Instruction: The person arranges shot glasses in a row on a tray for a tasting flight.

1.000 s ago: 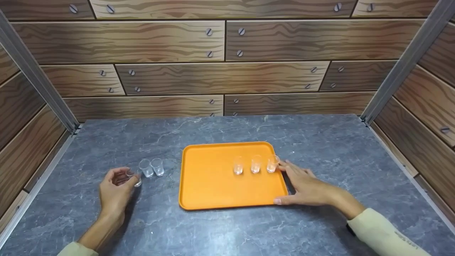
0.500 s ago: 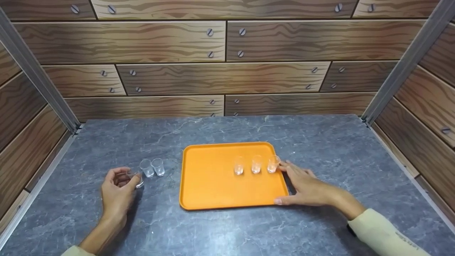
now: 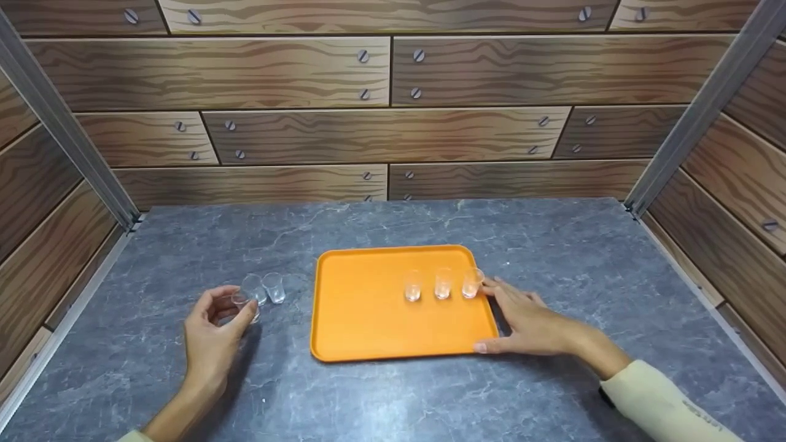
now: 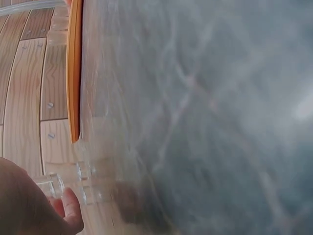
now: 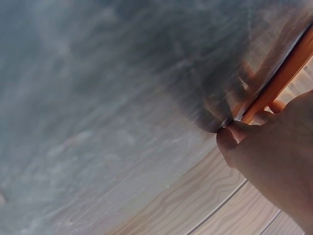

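At the far left, one small clear glass point(image 3: 255, 317) is held upright between the thumb and the fingers of the left hand point(image 3: 215, 334), which are bent around it. In the head view its base is seen just beside the thumb, but whether the worktop point(image 3: 381, 402) is touched by it cannot be told. Behind it, a second glass point(image 3: 253, 286) is partly overlapped, and next to this one, on its right, a third glass point(image 3: 275, 288) is stood, with the mouth up.

In the middle, an orange tray point(image 3: 356, 319) is laid flat on the worktop. Its left half is seen as bare orange surface; on its right half three glasses are set upright in one row: a fourth glass point(image 3: 413, 288), a fifth glass point(image 3: 443, 285) and, near the right rim, a sixth glass point(image 3: 471, 284). At each base a bright patch is seen; whether this is thick glass or some content cannot be told.

At the right, the tray's side is touched by the right hand point(image 3: 528, 319), its thumb and fingers being spread widely apart.
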Tool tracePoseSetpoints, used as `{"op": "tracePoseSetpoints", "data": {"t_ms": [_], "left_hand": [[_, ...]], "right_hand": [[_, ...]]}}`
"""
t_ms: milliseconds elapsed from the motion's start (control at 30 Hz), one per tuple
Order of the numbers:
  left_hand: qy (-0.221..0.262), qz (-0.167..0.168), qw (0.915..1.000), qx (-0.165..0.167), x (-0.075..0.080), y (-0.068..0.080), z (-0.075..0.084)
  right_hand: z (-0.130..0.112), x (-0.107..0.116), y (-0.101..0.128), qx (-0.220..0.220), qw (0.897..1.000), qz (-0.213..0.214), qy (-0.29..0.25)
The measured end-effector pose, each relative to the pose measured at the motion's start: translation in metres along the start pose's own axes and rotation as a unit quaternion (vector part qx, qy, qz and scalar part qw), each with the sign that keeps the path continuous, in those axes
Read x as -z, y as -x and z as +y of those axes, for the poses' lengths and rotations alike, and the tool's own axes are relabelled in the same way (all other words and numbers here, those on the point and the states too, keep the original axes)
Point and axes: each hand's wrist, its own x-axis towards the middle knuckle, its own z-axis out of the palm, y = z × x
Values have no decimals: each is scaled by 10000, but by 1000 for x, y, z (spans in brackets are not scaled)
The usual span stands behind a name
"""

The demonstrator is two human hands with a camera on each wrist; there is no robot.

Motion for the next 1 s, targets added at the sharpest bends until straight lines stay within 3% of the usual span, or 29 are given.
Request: {"op": "tracePoseSetpoints", "data": {"t_ms": [333, 1000], "left_hand": [[147, -232, 9985, -484, -11, 6, 3], [486, -769, 9951, -383, -39, 17, 8]], "right_hand": [[0, 0, 1, -82, 10000, -53, 15], [-1, 1, 0, -37, 10000, -17, -28]]}}
